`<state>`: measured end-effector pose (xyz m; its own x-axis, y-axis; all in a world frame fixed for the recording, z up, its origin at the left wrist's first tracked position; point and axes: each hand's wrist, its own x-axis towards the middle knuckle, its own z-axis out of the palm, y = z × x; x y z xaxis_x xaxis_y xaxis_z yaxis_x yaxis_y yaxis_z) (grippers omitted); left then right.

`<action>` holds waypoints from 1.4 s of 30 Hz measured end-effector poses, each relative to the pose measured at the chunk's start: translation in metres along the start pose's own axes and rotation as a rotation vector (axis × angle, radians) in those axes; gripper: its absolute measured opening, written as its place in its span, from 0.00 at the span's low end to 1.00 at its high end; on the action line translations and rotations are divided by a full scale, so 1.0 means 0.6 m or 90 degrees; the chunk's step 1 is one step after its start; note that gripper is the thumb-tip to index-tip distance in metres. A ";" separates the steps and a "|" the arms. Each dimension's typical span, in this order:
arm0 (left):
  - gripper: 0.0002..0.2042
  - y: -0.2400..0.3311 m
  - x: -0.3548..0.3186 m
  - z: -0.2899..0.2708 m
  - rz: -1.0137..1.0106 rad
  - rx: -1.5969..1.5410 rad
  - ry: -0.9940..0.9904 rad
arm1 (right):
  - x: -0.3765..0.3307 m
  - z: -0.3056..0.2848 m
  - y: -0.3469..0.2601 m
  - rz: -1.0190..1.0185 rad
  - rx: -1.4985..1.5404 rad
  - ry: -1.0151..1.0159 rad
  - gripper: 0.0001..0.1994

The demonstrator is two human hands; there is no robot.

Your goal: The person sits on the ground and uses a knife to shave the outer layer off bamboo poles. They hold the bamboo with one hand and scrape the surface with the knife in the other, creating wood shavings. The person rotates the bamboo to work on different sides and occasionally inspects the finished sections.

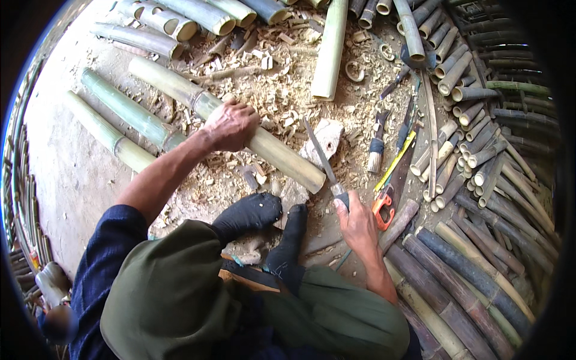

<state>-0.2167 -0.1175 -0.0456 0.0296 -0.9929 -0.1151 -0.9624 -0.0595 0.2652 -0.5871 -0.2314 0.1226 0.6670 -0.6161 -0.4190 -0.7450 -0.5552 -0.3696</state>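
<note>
My left hand [233, 125] is wrapped round a thick bamboo pole [287, 158], which slants from the upper left down to an end in front of my feet. In my right hand [358, 223] is a narrow-bladed knife [320, 150], gripped by its dark handle. Its blade points up and away, just beyond the pole's near end; whether the two touch I cannot tell. Behind the blade lies a pale stone-like block [324, 139]. My feet [255, 213], in black socks, rest close to the pole's end.
Green bamboo poles [129, 111] lie at the left. Shavings [279, 90] cover the floor. To the right are a tool with a bound handle [376, 147], a yellow strip [396, 159] and an orange saw-like handle [383, 211]. Stacked bamboo pieces [462, 288] fill the right side.
</note>
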 end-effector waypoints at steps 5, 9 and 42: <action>0.17 -0.005 -0.021 -0.001 -0.003 0.007 0.053 | -0.004 0.004 -0.038 -0.277 0.164 0.263 0.13; 0.17 0.003 0.008 -0.001 0.025 -0.005 0.058 | 0.004 0.048 0.026 -0.081 -0.053 0.092 0.12; 0.12 0.014 -0.051 0.013 0.011 0.106 0.201 | -0.007 -0.053 -0.095 -0.259 0.113 0.221 0.12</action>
<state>-0.2279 -0.0871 -0.0474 0.0698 -0.9780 0.1966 -0.9935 -0.0503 0.1022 -0.5473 -0.2145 0.1719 0.8409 -0.5362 0.0733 -0.3966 -0.7027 -0.5907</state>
